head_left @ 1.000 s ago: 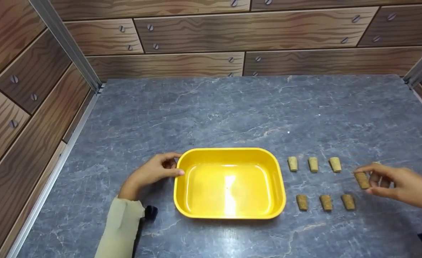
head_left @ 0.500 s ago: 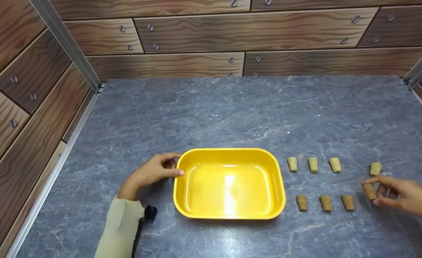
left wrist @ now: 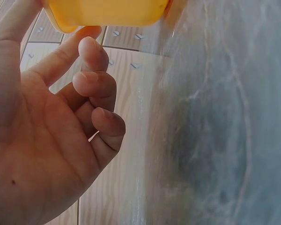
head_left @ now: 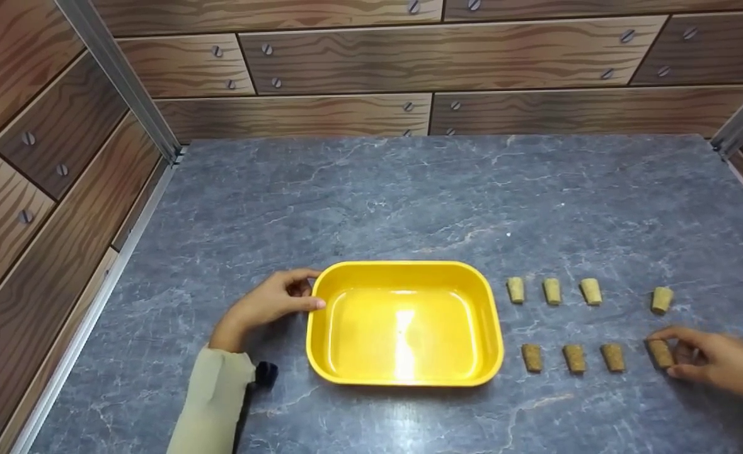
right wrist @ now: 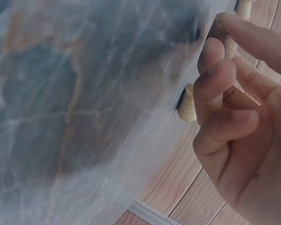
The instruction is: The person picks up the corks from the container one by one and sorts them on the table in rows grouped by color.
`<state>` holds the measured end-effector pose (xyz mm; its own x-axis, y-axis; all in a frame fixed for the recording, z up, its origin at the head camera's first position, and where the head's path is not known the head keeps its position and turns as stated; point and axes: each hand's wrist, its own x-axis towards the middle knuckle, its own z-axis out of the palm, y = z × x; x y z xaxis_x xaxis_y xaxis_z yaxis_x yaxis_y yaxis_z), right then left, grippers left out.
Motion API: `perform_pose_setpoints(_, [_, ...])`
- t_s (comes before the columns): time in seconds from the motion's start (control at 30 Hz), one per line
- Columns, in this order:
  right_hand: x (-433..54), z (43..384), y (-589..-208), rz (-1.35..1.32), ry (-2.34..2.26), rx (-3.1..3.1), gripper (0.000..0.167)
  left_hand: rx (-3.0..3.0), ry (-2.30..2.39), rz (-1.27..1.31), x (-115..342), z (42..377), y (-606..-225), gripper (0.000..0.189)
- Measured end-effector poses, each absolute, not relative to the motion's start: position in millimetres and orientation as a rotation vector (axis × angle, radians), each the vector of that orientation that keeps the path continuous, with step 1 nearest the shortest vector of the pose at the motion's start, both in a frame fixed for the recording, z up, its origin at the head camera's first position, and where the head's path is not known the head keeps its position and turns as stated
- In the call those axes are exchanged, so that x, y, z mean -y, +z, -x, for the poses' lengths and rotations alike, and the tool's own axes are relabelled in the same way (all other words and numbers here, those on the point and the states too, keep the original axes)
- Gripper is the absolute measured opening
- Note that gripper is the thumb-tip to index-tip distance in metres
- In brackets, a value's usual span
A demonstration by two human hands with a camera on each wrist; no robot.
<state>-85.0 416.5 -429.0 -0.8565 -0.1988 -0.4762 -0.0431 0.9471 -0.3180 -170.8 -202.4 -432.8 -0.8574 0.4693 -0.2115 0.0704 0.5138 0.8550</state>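
Note:
A yellow rectangular tray (head_left: 403,378) stands on the table. My left hand (head_left: 276,299) grips its left rim, thumb over the edge and index finger outside; in the left wrist view the other fingers are curled below the tray. At the far right, my right hand (head_left: 714,362) pinches a dark cork stopper (head_left: 661,354) between thumb and index finger, at table level. Just behind it stands a pale cork stopper (head_left: 662,300). Between tray and right hand are a back row of pale cork stoppers (head_left: 552,291) and a front row of dark cork stoppers (head_left: 574,358).
The grey marbled table (head_left: 346,202) is bordered by wood-patterned walls (head_left: 339,57) at the back and sides. A metal post (head_left: 119,82) stands at the back left corner.
My right hand has moved toward the front and slightly right with the dark cork stopper, lowering it in front of the separate pale one, which has come into full view. The left hand stays put.

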Motion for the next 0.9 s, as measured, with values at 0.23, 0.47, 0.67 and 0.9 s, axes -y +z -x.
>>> perform_pose_setpoints(0.23, [-418, 84, -430, 0.207, -0.374, -2.606, 0.045, -2.324, 1.315, -0.444, 203, 172, -435, 0.046])
perform_pose_setpoints(0.47, [-417, 88, -431, 0.151, -0.379, -2.557, 0.048, -2.322, 1.306, -0.447, 203, 172, -434, 0.046])
perform_pose_setpoints(0.67, [-414, 87, -431, 0.13, -0.389, -2.551, 0.05, -2.326, 1.304, -0.451, 202, 171, -431, 0.047])
perform_pose_setpoints(0.9, [-408, 87, -422, 0.117, -0.417, -2.527, 0.056, -2.347, 1.261, -0.459, 204, 170, -433, 0.048])
